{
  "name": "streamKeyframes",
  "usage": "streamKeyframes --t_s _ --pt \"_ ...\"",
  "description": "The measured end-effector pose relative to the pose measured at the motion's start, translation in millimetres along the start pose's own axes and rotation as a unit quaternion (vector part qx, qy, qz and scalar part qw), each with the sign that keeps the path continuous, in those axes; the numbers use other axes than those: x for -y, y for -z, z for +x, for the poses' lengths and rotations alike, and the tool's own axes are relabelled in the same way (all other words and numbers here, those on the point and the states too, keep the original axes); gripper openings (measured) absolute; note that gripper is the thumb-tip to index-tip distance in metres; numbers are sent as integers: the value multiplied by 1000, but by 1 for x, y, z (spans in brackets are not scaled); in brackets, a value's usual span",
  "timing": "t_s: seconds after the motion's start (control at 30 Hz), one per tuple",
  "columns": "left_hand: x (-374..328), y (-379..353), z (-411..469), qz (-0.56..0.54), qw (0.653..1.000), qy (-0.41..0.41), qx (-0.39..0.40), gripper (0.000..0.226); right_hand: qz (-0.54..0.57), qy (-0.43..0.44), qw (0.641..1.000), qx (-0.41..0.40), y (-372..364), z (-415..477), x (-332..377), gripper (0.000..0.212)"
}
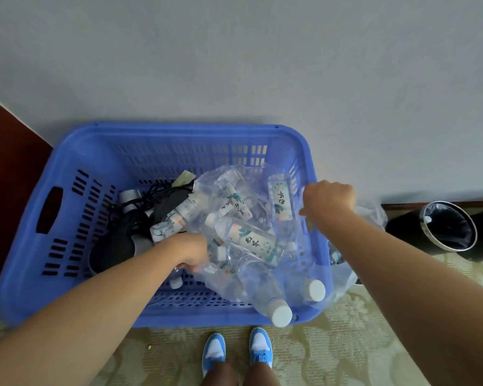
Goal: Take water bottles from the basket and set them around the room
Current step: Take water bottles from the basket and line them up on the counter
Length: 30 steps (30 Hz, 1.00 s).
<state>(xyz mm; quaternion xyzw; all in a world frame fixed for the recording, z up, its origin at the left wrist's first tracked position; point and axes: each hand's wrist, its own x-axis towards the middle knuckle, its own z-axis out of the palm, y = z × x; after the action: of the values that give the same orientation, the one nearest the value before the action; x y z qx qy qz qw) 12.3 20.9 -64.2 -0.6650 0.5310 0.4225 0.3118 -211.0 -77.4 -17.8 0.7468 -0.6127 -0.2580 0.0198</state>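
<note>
The water bottles [251, 240] lie jumbled in torn clear shrink-wrap [262, 190] inside the blue plastic basket [67, 162] on the carpet. The right hand [329, 197] is closed on the wrap at the rim, probably to peel it aside, while the left hand [188, 252] curls down among the bottles, its grip hidden. The white labels carry green motifs and brushed Chinese characters, too blurred to read.

Soft, even daylight is filling the scene, casting only faint shadows. Wide-angle distortion is bending the edges, and fine detail is looking slightly soft.
</note>
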Motion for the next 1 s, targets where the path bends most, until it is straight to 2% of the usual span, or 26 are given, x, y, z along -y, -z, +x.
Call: streamKeyframes --t_s 0.13,0.23,0.33,0.6,0.83,0.9,1.0 --pt "6 2 -9 -12 1000 -9 -6 21 99 -20 995 19 11 -3 -3 5" --pt "10 8 -19 -55 998 -14 -18 27 126 -19 992 -2 19 -6 0 15" --pt "12 12 -24 -53 998 -18 -19 34 122 7 992 -24 29 -5 -1 17" --pt "-3 5 -16 -14 999 -30 6 19 36 84 996 0 31 2 6 14" --pt "-19 48 0 -106 991 -74 -21 31 31 123 991 38 29 14 26 7" --pt "-17 56 7 -82 991 -89 -66 31 35 132 990 30 23 17 36 25" --pt "-10 62 24 -25 967 -116 -226 19 34 158 987 -20 8 23 47 35"
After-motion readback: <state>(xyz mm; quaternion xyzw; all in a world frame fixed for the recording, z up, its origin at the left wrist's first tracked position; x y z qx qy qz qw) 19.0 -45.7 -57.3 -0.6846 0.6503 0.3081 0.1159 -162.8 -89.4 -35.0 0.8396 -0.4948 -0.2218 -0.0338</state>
